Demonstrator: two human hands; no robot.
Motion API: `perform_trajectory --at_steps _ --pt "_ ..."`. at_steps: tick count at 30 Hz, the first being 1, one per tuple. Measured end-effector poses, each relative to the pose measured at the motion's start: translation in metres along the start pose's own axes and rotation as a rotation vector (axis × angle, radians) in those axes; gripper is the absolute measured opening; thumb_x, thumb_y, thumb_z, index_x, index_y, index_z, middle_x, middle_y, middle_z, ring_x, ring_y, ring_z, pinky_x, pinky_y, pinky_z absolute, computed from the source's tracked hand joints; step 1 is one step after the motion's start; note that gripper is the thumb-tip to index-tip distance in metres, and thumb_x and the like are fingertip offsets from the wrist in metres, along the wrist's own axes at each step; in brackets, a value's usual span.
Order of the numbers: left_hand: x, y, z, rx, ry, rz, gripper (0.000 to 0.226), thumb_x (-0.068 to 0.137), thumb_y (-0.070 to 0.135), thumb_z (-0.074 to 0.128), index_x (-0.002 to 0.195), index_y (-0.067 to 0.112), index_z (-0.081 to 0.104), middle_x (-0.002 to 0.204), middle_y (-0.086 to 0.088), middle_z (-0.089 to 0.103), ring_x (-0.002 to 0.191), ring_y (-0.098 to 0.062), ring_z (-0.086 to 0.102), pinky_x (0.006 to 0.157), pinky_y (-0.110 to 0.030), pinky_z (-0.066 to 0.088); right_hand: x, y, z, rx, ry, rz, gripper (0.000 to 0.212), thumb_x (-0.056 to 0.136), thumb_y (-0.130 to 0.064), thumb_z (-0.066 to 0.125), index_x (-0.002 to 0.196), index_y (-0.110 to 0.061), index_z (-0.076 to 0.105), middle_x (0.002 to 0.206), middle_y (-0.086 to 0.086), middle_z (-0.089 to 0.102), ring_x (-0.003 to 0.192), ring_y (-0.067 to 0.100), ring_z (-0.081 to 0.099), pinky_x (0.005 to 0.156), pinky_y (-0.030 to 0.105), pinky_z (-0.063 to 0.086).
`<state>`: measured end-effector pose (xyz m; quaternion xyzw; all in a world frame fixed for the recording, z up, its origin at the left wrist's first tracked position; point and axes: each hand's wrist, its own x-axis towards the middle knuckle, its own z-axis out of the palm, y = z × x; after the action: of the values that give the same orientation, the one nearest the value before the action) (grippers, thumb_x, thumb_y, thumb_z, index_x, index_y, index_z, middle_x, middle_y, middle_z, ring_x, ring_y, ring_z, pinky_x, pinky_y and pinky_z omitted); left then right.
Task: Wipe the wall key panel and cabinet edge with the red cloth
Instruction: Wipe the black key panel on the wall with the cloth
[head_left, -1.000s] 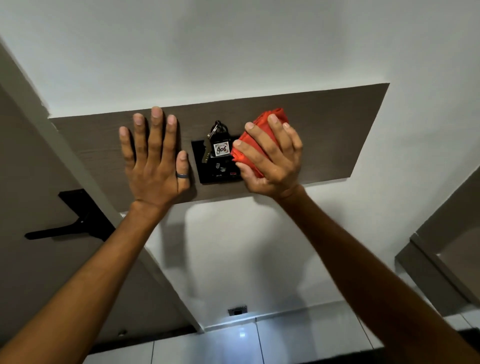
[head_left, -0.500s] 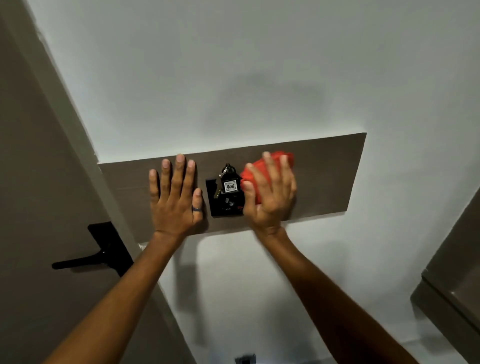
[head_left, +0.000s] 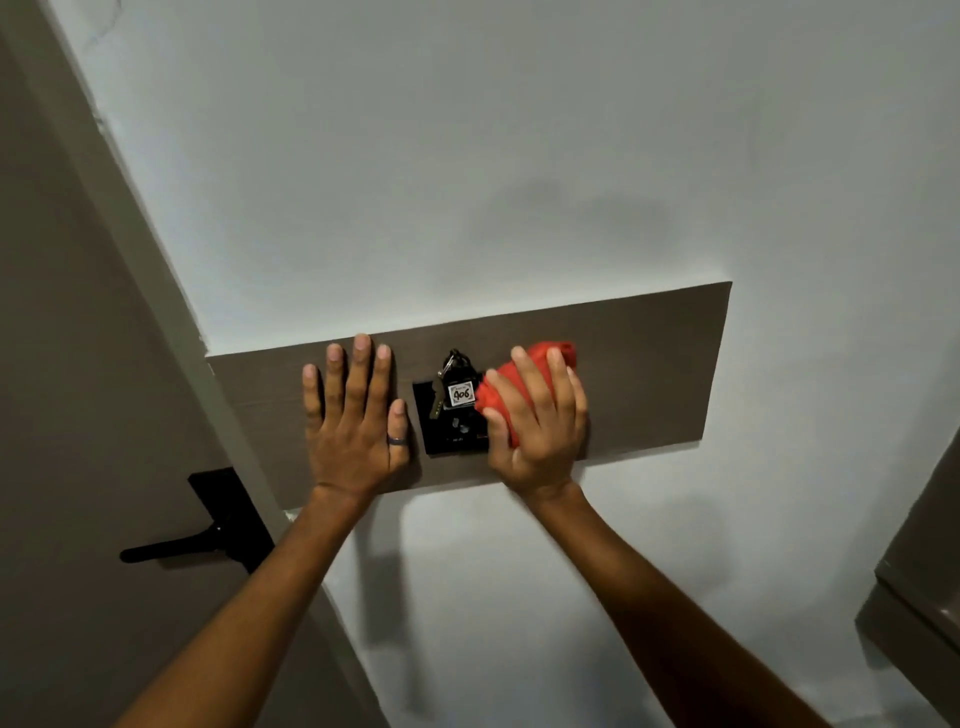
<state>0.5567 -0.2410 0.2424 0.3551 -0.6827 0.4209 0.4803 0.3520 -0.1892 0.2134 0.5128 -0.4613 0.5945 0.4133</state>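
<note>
A long brown wooden panel (head_left: 649, 374) is fixed across the white wall. At its middle sits a black key holder plate (head_left: 452, 431) with keys and a tag marked 406 (head_left: 461, 394) hanging in it. My right hand (head_left: 540, 421) presses a bunched red cloth (head_left: 498, 400) against the panel, touching the right edge of the black plate. My left hand (head_left: 358, 421) lies flat on the panel left of the plate, fingers spread, a ring on the thumb. The cabinet edge (head_left: 904, 608) shows at the lower right.
A brown door (head_left: 78, 415) with a black lever handle (head_left: 197, 540) fills the left side, its frame meeting the panel's left end. White wall (head_left: 467, 156) spreads above and below the panel.
The view has tilted upward, so the panel and both hands sit lower in the frame. My right hand with the cloth has turned more upright beside the keys. My left hand stays flat.
</note>
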Motion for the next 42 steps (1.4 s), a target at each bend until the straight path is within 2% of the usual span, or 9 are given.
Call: perform_trajectory --at_steps 3,9,16,21,26,32,37,39,42 --pt "-0.002 -0.003 0.004 0.002 -0.01 0.009 0.062 0.104 0.031 0.035 0.161 0.01 0.024 0.171 -0.005 0.005 0.158 -0.028 0.004 0.129 -0.049 0.005 0.009 -0.005 0.01 -0.014 -0.004 0.027 0.036 0.107 -0.041 0.051 0.136 -0.028 0.068 0.151 0.001 0.061 0.154 0.028 0.042 0.122 0.048 0.04" --pt "-0.002 0.0 0.004 0.014 0.008 0.009 0.06 0.104 0.031 0.033 0.16 0.008 0.026 0.171 -0.005 0.005 0.158 -0.028 0.004 0.129 -0.05 0.006 -0.032 0.013 -0.017 -0.018 -0.072 -0.109 0.035 0.11 -0.041 0.044 0.13 -0.024 0.068 0.142 0.007 0.061 0.138 0.038 0.052 0.105 0.053 0.049" --pt "-0.007 -0.005 0.01 0.01 0.014 0.012 0.063 0.104 0.033 0.031 0.162 0.011 0.02 0.171 -0.005 0.006 0.158 -0.028 0.004 0.129 -0.05 0.004 -0.005 -0.002 0.018 -0.038 0.028 0.025 0.041 0.106 -0.046 0.047 0.141 -0.032 0.064 0.153 0.001 0.057 0.154 0.029 0.042 0.121 0.048 0.04" --pt "-0.008 -0.001 0.009 0.013 0.043 0.024 0.063 0.104 0.032 0.031 0.162 0.01 0.019 0.171 -0.005 0.005 0.158 -0.027 0.003 0.129 -0.05 0.004 -0.067 0.015 -0.013 -0.118 -0.057 -0.155 0.037 0.112 -0.039 0.037 0.131 -0.023 0.065 0.139 0.007 0.058 0.133 0.039 0.053 0.103 0.052 0.049" --pt "-0.008 -0.001 0.01 0.01 0.029 0.005 0.063 0.104 0.032 0.03 0.162 0.01 0.018 0.171 -0.002 0.003 0.158 -0.026 0.0 0.129 -0.048 0.003 -0.007 0.001 0.018 0.0 0.034 0.081 0.043 0.11 -0.045 0.04 0.144 -0.031 0.061 0.157 0.001 0.054 0.156 0.028 0.039 0.124 0.046 0.036" --pt "-0.009 0.0 0.009 0.003 0.033 -0.002 0.063 0.104 0.031 0.029 0.161 0.01 0.018 0.171 -0.002 0.002 0.158 -0.026 0.0 0.129 -0.048 0.003 -0.036 0.008 -0.004 -0.075 -0.029 -0.064 0.043 0.112 -0.043 0.032 0.133 -0.023 0.064 0.142 0.008 0.059 0.138 0.039 0.051 0.107 0.051 0.048" --pt "-0.009 -0.002 0.013 -0.003 0.043 -0.002 0.061 0.105 0.033 0.028 0.161 0.01 0.02 0.171 -0.003 0.005 0.158 -0.027 0.002 0.129 -0.049 0.004 0.005 0.002 0.021 -0.041 0.033 0.029 0.045 0.109 -0.049 0.041 0.143 -0.031 0.063 0.154 0.0 0.058 0.155 0.029 0.041 0.122 0.044 0.037" --pt "-0.009 -0.003 0.016 0.01 0.059 0.013 0.062 0.104 0.033 0.028 0.161 0.01 0.021 0.171 -0.004 0.007 0.158 -0.027 0.003 0.129 -0.049 0.005 -0.017 0.011 0.012 -0.074 0.02 -0.085 0.046 0.11 -0.05 0.038 0.142 -0.029 0.062 0.148 0.003 0.059 0.151 0.032 0.045 0.116 0.044 0.043" --pt "-0.008 -0.002 0.011 0.009 0.042 0.015 0.063 0.104 0.032 0.029 0.161 0.01 0.019 0.171 -0.005 0.006 0.158 -0.028 0.003 0.129 -0.05 0.005 -0.054 0.033 -0.021 -0.138 -0.106 -0.168 0.032 0.107 -0.04 0.056 0.132 -0.025 0.068 0.14 0.003 0.067 0.13 0.037 0.056 0.088 0.042 0.06"
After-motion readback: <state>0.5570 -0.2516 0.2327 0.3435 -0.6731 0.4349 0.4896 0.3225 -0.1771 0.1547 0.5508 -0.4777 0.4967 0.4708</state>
